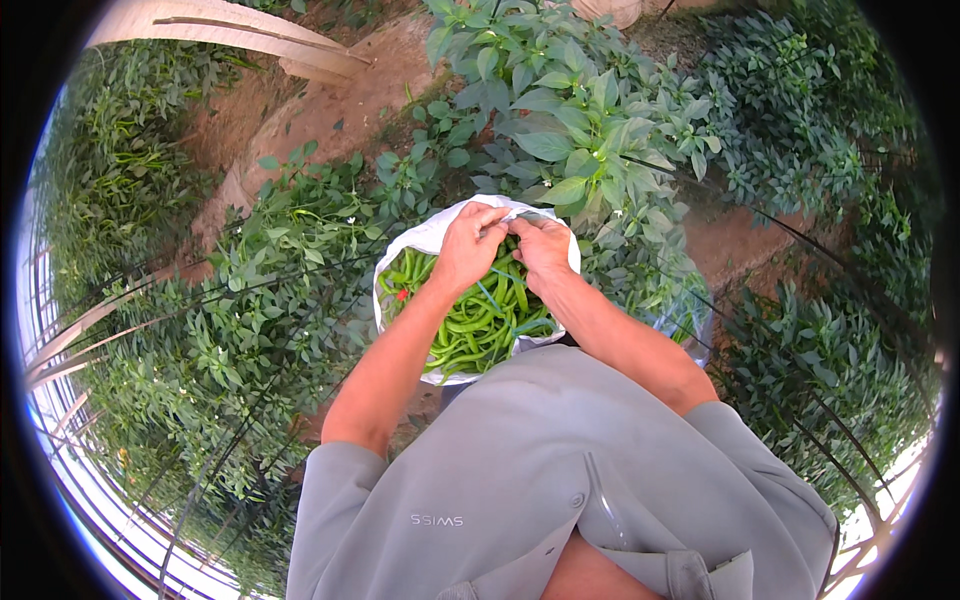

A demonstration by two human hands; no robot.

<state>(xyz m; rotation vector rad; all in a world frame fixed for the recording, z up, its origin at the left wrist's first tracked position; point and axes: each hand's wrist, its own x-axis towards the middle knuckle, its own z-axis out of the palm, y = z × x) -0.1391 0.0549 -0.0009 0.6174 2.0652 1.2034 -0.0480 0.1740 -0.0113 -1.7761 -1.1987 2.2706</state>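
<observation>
A white sack (412, 238) stands open in front of me, filled with long green peppers (470, 335) and one small red one (402, 295) at the left. My left hand (468, 243) and my right hand (541, 246) meet at the sack's far rim. Both are closed, with fingers bent and thumbs pressed in at the edge of the white material. Exactly what lies between the fingertips is partly hidden. A thin teal string (487, 292) runs across the peppers beneath my hands, and another piece lies near the right side.
Leafy pepper plants (570, 130) with small white flowers crowd the far side, and more foliage (230, 330) stands at the left. Dark thin lines (790, 228) cross the plants at the right. A pale curved beam (230, 25) spans the upper left above reddish soil (300, 125).
</observation>
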